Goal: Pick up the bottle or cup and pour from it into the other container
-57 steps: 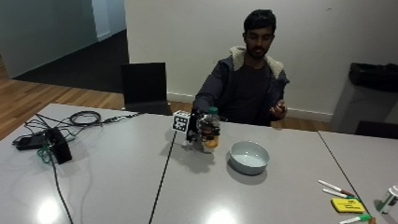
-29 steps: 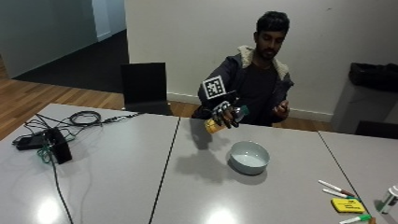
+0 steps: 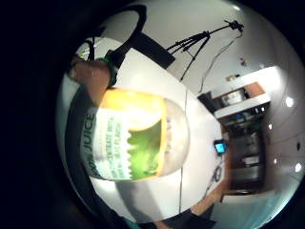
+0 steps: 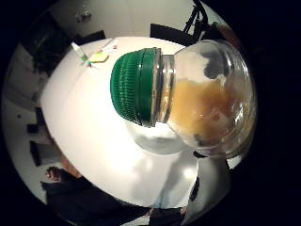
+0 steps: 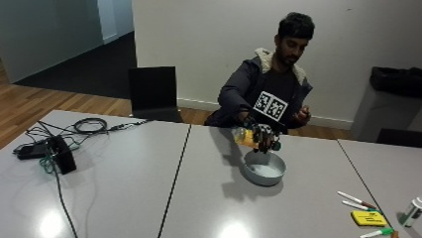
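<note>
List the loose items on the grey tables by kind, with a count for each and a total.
Juice bottles, clear with green cap, tilted in the gloved right hand: 1
Grey round bowls: 1
Marker pens: 3
Yellow pads: 1
Black devices with cables: 1
Total: 7

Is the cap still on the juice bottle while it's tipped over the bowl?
Yes, on. The green cap sits on the tilted juice bottle above the bowl.
</note>
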The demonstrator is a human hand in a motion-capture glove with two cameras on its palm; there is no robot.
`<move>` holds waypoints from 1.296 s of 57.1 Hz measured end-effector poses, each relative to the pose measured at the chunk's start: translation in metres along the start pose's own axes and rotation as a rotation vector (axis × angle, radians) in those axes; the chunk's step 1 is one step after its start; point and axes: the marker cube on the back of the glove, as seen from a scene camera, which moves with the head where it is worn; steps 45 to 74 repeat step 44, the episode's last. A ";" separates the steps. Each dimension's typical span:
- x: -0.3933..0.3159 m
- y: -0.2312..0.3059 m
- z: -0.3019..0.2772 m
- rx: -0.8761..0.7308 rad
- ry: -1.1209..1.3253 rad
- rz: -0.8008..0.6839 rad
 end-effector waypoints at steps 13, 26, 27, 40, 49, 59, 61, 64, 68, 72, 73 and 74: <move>-0.013 -0.005 0.021 -0.063 0.233 -0.076; -0.013 -0.005 0.022 -0.057 0.232 -0.065; -0.013 -0.005 0.021 -0.056 0.232 -0.065; -0.011 0.004 0.018 -0.047 0.144 -0.039; -0.008 0.003 0.017 -0.037 0.095 -0.016; -0.008 0.003 0.017 -0.037 0.095 -0.016; -0.008 0.003 0.017 -0.037 0.095 -0.016; -0.008 0.003 0.017 -0.037 0.095 -0.016; -0.008 0.003 0.017 -0.037 0.095 -0.016; -0.008 0.003 0.017 -0.037 0.095 -0.016; -0.008 0.003 0.017 -0.037 0.095 -0.016; -0.008 0.003 0.017 -0.037 0.095 -0.016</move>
